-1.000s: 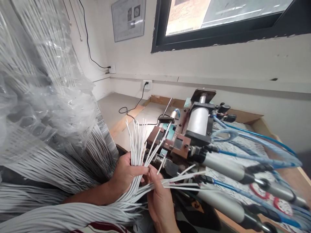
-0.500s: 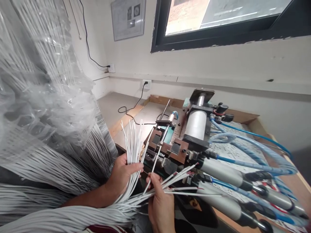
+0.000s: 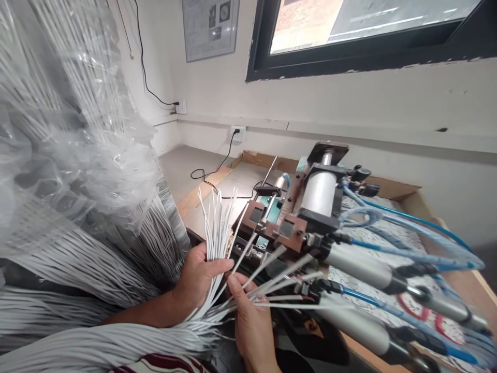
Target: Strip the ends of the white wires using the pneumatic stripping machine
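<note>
My left hand (image 3: 202,277) is closed around a bundle of thin white cables (image 3: 217,233), their free ends fanning upward. Close beside it, my right hand (image 3: 250,316) pinches between thumb and fingers. Several separate cables (image 3: 287,274) run through or past this hand and spread rightward, smeared by motion; a few ends show a reddish tip. One single cable (image 3: 244,253) slants up from between the hands to the front of a pneumatic machine (image 3: 267,223). Which cables the right fingertips grip exactly is partly hidden.
Thick bunches of grey-white cable (image 3: 97,342) cross my lap from the left. Plastic-wrapped cables (image 3: 77,129) hang at far left. A large cylinder (image 3: 320,191), blue air hoses (image 3: 392,251) and grey cylinders (image 3: 361,267) fill the right. A black cord (image 3: 209,181) lies behind.
My right hand has moved up and left, nearer my left hand. The cables at its right have shifted and spread apart. The left hand keeps its bundle; the view has shifted slightly.
</note>
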